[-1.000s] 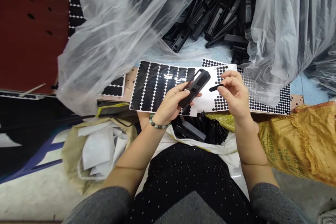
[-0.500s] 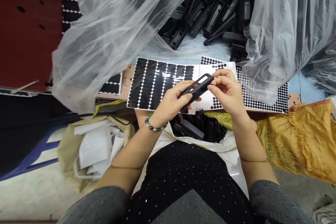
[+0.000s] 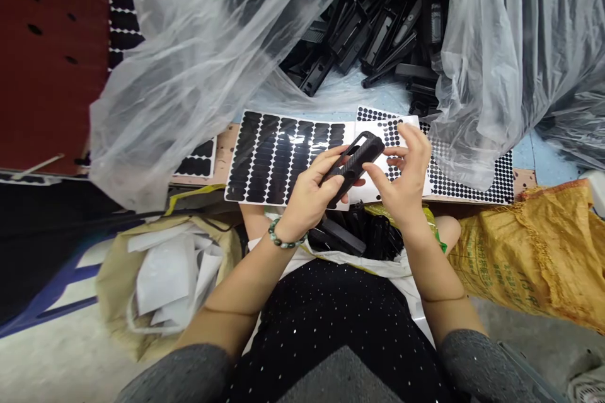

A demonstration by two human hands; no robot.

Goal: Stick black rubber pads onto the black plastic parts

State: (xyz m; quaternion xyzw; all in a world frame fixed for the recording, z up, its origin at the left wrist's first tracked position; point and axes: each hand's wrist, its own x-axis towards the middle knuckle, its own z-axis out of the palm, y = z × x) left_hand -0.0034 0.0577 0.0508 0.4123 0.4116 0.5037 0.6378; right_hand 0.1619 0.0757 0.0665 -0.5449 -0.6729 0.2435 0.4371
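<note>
My left hand (image 3: 312, 192) is closed round the lower end of a black plastic part (image 3: 358, 164), long and narrow with a slot in it. The part tilts up to the right over the sticker sheets. Just right of its upper end is my right hand (image 3: 401, 179), thumb and fingers apart, with nothing seen between them. Behind my left hand lies a sheet of black oblong stickers (image 3: 269, 154). A sheet of small black dots (image 3: 472, 170) lies beyond my right hand, partly under a white sheet.
Black plastic parts (image 3: 350, 31) lie heaped at the back between clear plastic bags (image 3: 198, 56). An open sack (image 3: 340, 236) of black parts is below my hands. A bag of white paper (image 3: 165, 277) stands left, an orange sack (image 3: 534, 252) right.
My right hand has come away from the black part's upper end and its fingers have spread. My left hand still holds the part, which is turned slightly.
</note>
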